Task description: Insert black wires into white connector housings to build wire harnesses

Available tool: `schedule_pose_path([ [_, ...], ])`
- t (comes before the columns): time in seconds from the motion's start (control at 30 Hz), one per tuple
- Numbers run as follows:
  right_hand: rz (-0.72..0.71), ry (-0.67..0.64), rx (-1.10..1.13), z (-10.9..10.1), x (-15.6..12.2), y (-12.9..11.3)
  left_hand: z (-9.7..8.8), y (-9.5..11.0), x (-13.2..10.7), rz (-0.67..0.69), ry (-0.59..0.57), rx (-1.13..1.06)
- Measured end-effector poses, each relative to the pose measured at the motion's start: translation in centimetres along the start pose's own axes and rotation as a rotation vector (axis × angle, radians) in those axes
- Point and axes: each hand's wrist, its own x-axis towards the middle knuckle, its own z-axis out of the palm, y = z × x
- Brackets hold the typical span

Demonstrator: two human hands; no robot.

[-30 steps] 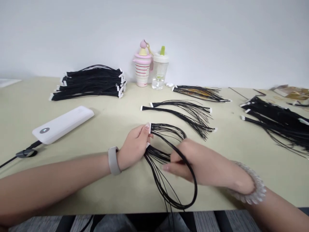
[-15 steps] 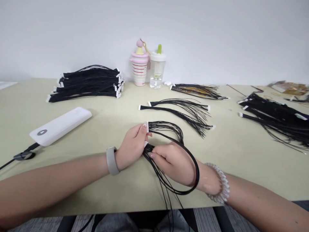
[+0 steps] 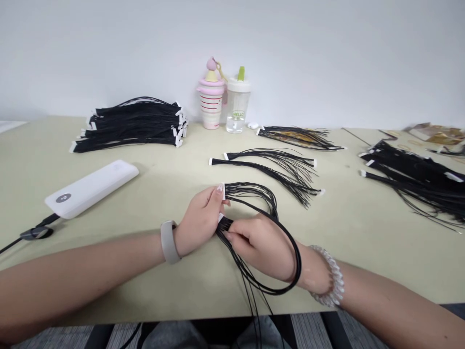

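Observation:
My left hand (image 3: 201,220) pinches the white connector ends of a black wire harness (image 3: 254,194) near the middle of the table. The harness wires loop to the right, pass over my right wrist and hang off the table's front edge. My right hand (image 3: 259,242) is closed on the same wires just right of the left hand's fingers. A grey band sits on my left wrist and a clear beaded bracelet on the right one.
Beige table (image 3: 163,169) with a stacked pile of harnesses (image 3: 134,123) back left, loose harnesses (image 3: 272,167) in the middle, another bundle (image 3: 298,136) behind, a heap (image 3: 417,179) at right. White power bank (image 3: 90,188) with cable left. Two cups (image 3: 223,99) by the wall.
My right hand slid left along the wires until it met the left hand, and the wire loop came to lie over its wrist. The left hand has stayed put.

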Motion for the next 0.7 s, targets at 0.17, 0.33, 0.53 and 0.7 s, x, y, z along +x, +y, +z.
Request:
schedule_pose_path([
  [0.17, -0.012, -0.139, 0.040, -2.8, 0.3, 1.7, 0.0, 0.1, 0.0, -0.018, 0.003, 0.005],
  [0.33, 0.323, 0.184, 0.220, -7.0, 0.9, 5.1, 0.0, -0.2, 0.2, -0.030, 0.006, -0.001],
  [0.53, 0.209, 0.977, 0.931, -9.0, 1.4, 7.7, 0.0, -0.3, 0.1, -0.034, -0.010, 0.020],
  [0.7, 0.209, 0.863, 0.960, -8.4, 1.2, 6.8, -0.1, 0.1, -0.1, 0.000, -0.015, 0.023],
])
